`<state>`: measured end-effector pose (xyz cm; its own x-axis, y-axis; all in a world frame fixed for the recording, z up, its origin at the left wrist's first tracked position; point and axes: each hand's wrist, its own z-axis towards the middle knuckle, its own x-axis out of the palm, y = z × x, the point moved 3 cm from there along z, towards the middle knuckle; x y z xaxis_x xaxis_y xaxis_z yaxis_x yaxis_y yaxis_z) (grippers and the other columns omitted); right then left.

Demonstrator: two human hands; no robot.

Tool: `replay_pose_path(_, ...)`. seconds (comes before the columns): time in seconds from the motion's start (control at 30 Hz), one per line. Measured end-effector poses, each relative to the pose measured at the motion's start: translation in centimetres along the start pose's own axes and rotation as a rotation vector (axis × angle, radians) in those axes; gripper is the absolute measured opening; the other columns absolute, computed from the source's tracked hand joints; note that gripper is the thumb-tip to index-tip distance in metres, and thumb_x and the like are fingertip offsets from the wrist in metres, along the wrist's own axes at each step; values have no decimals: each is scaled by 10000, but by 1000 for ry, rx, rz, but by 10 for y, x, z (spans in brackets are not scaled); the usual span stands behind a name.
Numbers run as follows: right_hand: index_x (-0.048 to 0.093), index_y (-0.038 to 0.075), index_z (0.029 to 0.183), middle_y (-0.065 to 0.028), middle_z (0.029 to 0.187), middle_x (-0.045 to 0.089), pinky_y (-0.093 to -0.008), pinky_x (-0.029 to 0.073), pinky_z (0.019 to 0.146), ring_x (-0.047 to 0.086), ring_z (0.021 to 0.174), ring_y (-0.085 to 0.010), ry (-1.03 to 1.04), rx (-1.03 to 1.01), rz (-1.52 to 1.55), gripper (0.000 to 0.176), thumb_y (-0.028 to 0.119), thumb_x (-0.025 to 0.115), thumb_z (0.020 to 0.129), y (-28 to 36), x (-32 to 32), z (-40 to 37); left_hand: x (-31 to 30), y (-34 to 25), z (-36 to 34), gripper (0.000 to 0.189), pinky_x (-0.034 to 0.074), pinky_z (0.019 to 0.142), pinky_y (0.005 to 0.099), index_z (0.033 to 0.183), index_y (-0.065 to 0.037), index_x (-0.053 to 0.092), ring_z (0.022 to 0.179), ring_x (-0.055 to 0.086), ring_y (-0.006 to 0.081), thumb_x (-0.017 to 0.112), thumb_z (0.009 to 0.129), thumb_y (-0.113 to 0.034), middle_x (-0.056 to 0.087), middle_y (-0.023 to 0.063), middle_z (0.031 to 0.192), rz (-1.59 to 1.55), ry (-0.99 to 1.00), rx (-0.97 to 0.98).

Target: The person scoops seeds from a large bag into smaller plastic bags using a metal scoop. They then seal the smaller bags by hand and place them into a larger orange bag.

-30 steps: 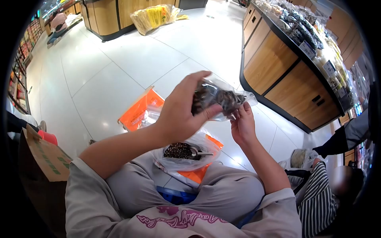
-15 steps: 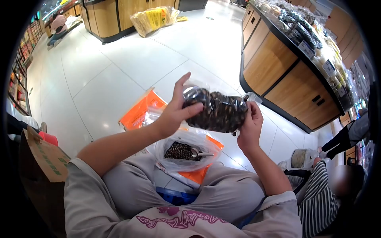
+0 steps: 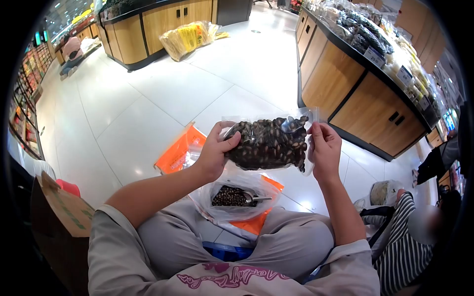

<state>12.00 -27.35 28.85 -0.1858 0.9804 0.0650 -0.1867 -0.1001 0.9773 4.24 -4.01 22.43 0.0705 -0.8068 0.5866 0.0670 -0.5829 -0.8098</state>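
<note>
A clear plastic bag of dark melon seeds (image 3: 271, 143) is held up in front of me, lying fairly flat between both hands. My left hand (image 3: 216, 154) grips its left end, thumb across the front. My right hand (image 3: 325, 150) pinches the clear edge at its right end. Below hangs or sits a larger open plastic bag (image 3: 205, 197) between my knees, with loose dark seeds (image 3: 228, 196) inside. A metal scoop (image 3: 256, 198) rests on those seeds. Orange and white packaging (image 3: 180, 153) surrounds the open bag.
A cardboard box (image 3: 64, 207) stands at my left. Wooden display counters (image 3: 340, 79) with packaged goods are to the right and ahead. A yellow-printed bundle (image 3: 190, 39) lies on the floor. A person in a striped top (image 3: 407, 246) is close on my right; another crouches far left (image 3: 72, 52).
The bag of seeds has been spread flatter and turned to face me. My right hand has moved right and now pinches its edge; the left hand has shifted slightly down and left.
</note>
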Motion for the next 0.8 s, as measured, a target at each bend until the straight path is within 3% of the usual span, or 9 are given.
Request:
replay_pose_path(0.13, 601, 0, 768, 57, 556, 443, -217, 257, 461, 350, 508, -18, -23, -156, -209, 288, 209, 584, 966, -2, 1, 3, -10, 15, 6, 395, 509, 833, 329, 1249, -72, 410, 978, 608, 173, 621, 936, -186, 606, 108, 1108, -57, -24, -39)
replay_pose_path(0.23, 611, -14, 754, 49, 572, 457, -225, 268, 494, 366, 542, -29, 18, -106, -287, 296, 204, 603, 953, -5, -1, 3, -24, 22, 8, 387, 511, 848, 339, 1256, -61, 435, 990, 610, 177, 615, 934, -178, 606, 94, 1122, -106, -8, -88)
replay_pose_path(0.37, 609, -13, 752, 57, 574, 433, -221, 249, 487, 348, 538, -25, 134, -148, -270, 296, 205, 608, 951, -4, -3, 3, -35, 32, 7, 359, 494, 888, 326, 1237, -49, 505, 1029, 613, 172, 614, 910, -151, 616, 71, 1132, -62, 133, -372)
replay_pose_path(0.47, 642, -26, 807, 3, 593, 523, -225, 337, 513, 424, 548, -56, 254, -221, -401, 201, 138, 628, 922, -1, 3, -5, -53, 50, 8, 345, 482, 848, 283, 1140, -32, 592, 970, 624, 142, 696, 813, -71, 646, 49, 1065, 182, 415, -524)
replay_pose_path(0.53, 673, -15, 869, -64, 648, 620, -253, 439, 567, 530, 585, -93, 413, -271, -555, 96, 71, 636, 888, 14, 14, -18, -53, 56, 3, 406, 476, 881, 297, 1171, -24, 586, 1010, 613, 147, 715, 787, -56, 650, 57, 1077, 403, 533, -544)
replay_pose_path(0.57, 680, -6, 878, -86, 659, 639, -266, 463, 577, 568, 587, -123, 491, -314, -573, 97, 80, 635, 880, 13, 19, -22, -52, 60, 1, 467, 470, 913, 312, 1201, -17, 581, 1049, 603, 153, 735, 761, -40, 655, 65, 1089, 627, 663, -554)
replay_pose_path(0.63, 688, 7, 884, -111, 674, 649, -276, 478, 590, 587, 585, -157, 640, -322, -743, 104, 99, 643, 868, 23, 27, -31, -27, 52, -7, 536, 475, 911, 318, 1178, -22, 590, 1027, 617, 169, 815, 696, -86, 664, 71, 1068, 710, 739, -567)
replay_pose_path(0.7, 691, 10, 880, -121, 679, 650, -282, 479, 588, 591, 583, -167, 682, -348, -718, 108, 108, 647, 862, 18, 29, -30, 5, 39, -13, 569, 484, 907, 329, 1156, -8, 593, 998, 634, 198, 847, 679, -187, 670, 93, 1047, 983, 834, -152)
replay_pose_path(0.8, 694, 14, 869, -134, 676, 642, -286, 476, 581, 590, 577, -175, 675, -295, -643, 103, 106, 650, 855, 4, 28, -23, 22, 36, -15, 628, 477, 923, 336, 1151, -14, 599, 1011, 635, 218, 872, 639, -253, 673, 110, 1060, 962, 666, -262)
